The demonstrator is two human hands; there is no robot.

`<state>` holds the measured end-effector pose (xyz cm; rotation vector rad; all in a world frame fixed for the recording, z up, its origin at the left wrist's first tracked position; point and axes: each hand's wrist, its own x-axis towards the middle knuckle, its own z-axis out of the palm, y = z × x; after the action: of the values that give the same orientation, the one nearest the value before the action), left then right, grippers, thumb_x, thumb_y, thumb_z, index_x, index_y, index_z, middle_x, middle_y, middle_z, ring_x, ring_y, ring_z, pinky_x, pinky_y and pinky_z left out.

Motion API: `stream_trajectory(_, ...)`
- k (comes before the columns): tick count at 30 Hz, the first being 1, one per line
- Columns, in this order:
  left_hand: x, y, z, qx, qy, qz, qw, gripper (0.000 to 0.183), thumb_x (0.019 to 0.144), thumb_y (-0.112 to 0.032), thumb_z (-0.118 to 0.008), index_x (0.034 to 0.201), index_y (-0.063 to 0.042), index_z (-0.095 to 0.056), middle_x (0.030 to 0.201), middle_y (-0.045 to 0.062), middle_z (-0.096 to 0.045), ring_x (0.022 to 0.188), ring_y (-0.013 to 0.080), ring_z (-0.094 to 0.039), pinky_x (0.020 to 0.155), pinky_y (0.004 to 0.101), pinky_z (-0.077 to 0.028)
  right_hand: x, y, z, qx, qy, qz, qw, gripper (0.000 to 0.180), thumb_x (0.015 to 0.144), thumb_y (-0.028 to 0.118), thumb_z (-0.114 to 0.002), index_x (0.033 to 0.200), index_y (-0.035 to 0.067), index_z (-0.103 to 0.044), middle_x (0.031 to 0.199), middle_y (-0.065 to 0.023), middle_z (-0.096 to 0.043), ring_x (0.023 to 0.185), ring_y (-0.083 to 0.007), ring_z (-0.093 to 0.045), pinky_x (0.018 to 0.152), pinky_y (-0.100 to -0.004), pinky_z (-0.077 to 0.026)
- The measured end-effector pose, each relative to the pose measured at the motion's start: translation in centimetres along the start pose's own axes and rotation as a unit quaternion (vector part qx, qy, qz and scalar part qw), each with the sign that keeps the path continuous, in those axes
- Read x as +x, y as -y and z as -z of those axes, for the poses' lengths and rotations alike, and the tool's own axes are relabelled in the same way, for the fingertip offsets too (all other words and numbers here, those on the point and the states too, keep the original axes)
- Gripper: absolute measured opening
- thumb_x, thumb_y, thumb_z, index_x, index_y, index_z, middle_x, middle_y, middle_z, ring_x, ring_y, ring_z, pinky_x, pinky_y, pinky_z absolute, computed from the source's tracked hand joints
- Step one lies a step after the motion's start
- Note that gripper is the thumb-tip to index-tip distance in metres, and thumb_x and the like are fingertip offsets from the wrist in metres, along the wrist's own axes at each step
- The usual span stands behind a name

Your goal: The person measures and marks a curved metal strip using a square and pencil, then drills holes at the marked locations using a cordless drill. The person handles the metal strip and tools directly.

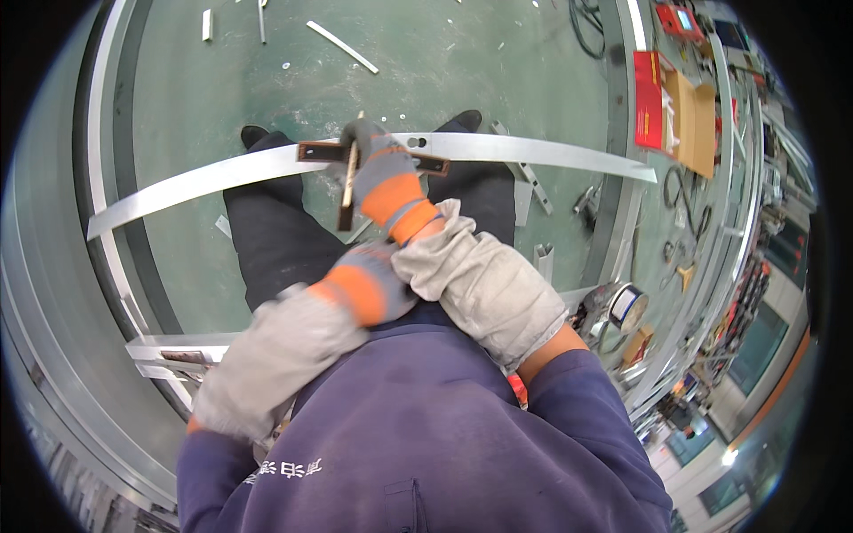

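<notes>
A long aluminium bar (253, 172) lies crosswise in front of me, above my thighs. My right hand (383, 160), in a grey and orange work glove, grips a dark T-shaped tool (323, 152) with brown edges, perhaps a square, at the middle of the bar. A thin pale strip (350, 170) runs along the tool's stem beside the fingers. Just right of the hand, the bar has dark round holes (417, 142). My left hand (383, 280), gloved alike and blurred, is close to my waist below the right forearm. Its fingers are hidden.
Metal beams flank me, left (113, 80) and right (620, 100). Offcuts (342, 46) lie on the green floor. At right are an open red cardboard box (650, 100), a spirit level (535, 188), a power tool (588, 203), a wire spool (628, 308) and cables (588, 30).
</notes>
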<state>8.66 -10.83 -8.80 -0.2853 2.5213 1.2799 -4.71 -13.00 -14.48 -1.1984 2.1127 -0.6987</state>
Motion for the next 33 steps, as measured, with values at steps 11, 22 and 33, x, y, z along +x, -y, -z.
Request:
stream_trajectory(11, -12.7, 8.4, -1.0, -0.249, -0.227, 0.247, 0.909, 0.029, 0.099, -0.024, -0.064, 0.115, 0.0, -0.065, 0.101, 0.011, -0.073, 0.092, 0.0202, -0.068, 0.08, 0.0363, -0.054, -5.7, 5.8, -4.5, 0.27, 0.074, 0.094, 0.955, 0.044, 0.079, 0.029, -0.084, 0.108, 0.007, -0.06, 0.108, -0.0199, -0.061, 0.098, -0.0382, -0.065, 0.085, -0.0441, -0.053)
stream_trajectory(22, -10.4, 9.2, -1.8, -0.413, -0.309, 0.381, 0.768, 0.018, 0.098, -0.023, -0.069, 0.101, -0.005, -0.065, 0.072, -0.003, -0.059, 0.059, 0.0058, -0.053, 0.052, 0.0229, -0.039, -2.4, -14.6, 6.4, 0.369, -0.094, -0.057, 0.923, 0.021, 0.094, 0.014, -0.069, 0.113, 0.005, -0.073, 0.095, -0.0053, -0.075, 0.085, -0.0101, -0.067, 0.078, -0.0249, -0.054)
stream_trajectory(33, -10.5, 12.5, -4.1, -0.347, -0.301, 0.371, 0.807, 0.017, 0.096, -0.015, -0.072, 0.108, -0.004, -0.065, 0.078, -0.003, -0.061, 0.06, 0.0052, -0.053, 0.054, 0.0228, -0.043, -1.0, -18.2, 6.3, 0.189, -0.165, -0.048, 0.967, 0.009, 0.079, 0.01, -0.076, 0.083, 0.006, -0.069, 0.069, -0.0055, -0.069, 0.061, -0.0157, -0.067, 0.059, -0.0299, -0.053)
